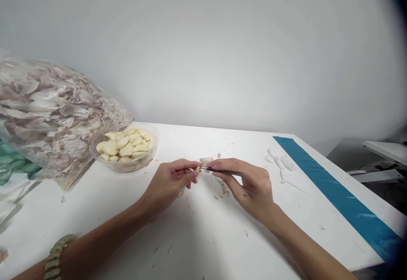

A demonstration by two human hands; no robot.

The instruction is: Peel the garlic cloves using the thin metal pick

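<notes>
My left hand (pixel 170 182) pinches a small garlic clove (pixel 198 169) between thumb and fingers, and a papery flap of skin (pixel 206 160) rises beside it. My right hand (pixel 248 184) grips a thin metal tool (pixel 226 171), possibly tweezers, with its tip at the clove. Both hands are close together above the white table (pixel 203 229). To the left of my left hand stands a round clear plastic bowl (pixel 155 144) holding several peeled garlic cloves. A beaded bracelet (pixel 56 258) circles my left wrist.
A large clear plastic bag of garlic skins (pixel 54 119) lies at the table's far left, beside green material (pixel 19 165). Skin scraps dot the table. A blue strip (pixel 337 191) runs along its right side. A white wall stands behind.
</notes>
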